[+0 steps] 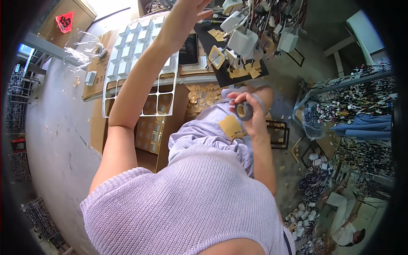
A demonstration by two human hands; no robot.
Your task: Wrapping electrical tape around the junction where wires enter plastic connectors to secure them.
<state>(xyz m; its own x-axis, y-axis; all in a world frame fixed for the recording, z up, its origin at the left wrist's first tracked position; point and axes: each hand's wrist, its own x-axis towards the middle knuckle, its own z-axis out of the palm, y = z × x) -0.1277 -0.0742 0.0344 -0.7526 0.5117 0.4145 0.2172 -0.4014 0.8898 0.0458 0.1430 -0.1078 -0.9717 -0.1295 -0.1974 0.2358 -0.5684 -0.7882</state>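
Note:
My left hand (183, 23) is raised at the top edge, its fingers apart, with nothing seen in it; its fingertips are cut off. Below it lies a white grid frame (170, 106) holding several white square blocks (126, 52). Over my lap, my right hand (256, 117) has its fingers wrapped round a grey roll of tape (244, 111). A yellow paper square (230, 126) rests on my lap just left of that hand. White square housings (242, 41) with bundled wires hang at the upper right, beyond my right hand.
A black wallet-like case (189, 50) lies right of the frame. Yellow paper scraps (203, 98) fill an area beside an open cardboard box (172, 127). Wire bundles hang on a rack (352, 91) at right, with a blue cloth (365, 126). Another person (344, 231) sits at lower right.

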